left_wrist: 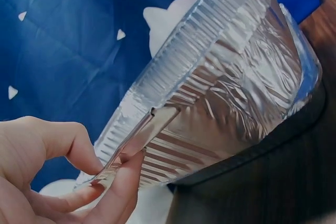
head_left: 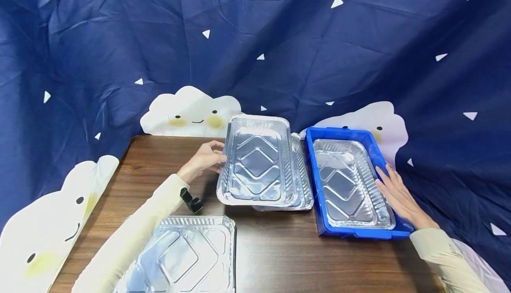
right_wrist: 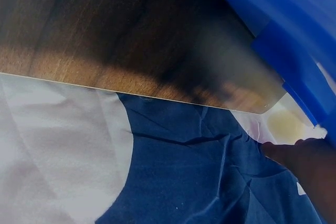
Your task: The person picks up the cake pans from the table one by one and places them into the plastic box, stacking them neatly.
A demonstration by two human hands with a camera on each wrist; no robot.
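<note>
My left hand (head_left: pixel 205 157) pinches the left rim of a shiny foil tray (head_left: pixel 257 160) between thumb and fingers. That tray is tilted, and in the left wrist view its crinkled side (left_wrist: pixel 231 93) and underside face the camera. Behind and below it, another foil tray (head_left: pixel 305 186) shows at the right. A blue plastic bin (head_left: pixel 373 234) stands to the right with a foil tray (head_left: pixel 339 186) lying inside. My right hand (head_left: pixel 399 197) rests at the bin's right rim, fingers extended. In the right wrist view only part of that hand (right_wrist: pixel 310 166) shows, beside the blue wall.
Another foil tray (head_left: pixel 187 257) lies at the table's front left, partly behind my left sleeve. A small black clip-like piece (head_left: pixel 192 200) shows at my left wrist. The wooden table (head_left: pixel 279 248) ends at a dark blue curtain (head_left: pixel 255 40) with clouds and white triangles.
</note>
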